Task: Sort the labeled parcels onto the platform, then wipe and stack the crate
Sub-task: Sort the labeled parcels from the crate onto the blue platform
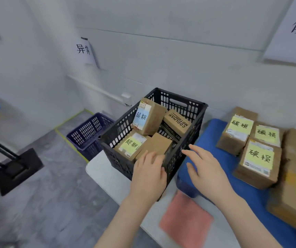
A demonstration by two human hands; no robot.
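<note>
A black slatted crate [183,154] stands on the grey table, holding several cardboard parcels. One parcel [150,116] carries a blue label, another [130,146] a yellow label, and a plain one [159,144] lies near the front. My left hand [149,174] reaches over the crate's near rim, fingers on the plain parcel. My right hand [204,167] hovers open beside the crate's right wall, fingers spread. On the blue platform [208,133] to the right sit several yellow-labeled parcels [258,163].
A pink cloth [184,219] lies on the table near the front edge. A dark blue crate [88,135] stands on the floor at left, beside a black stand [18,169]. Paper signs hang on the white wall.
</note>
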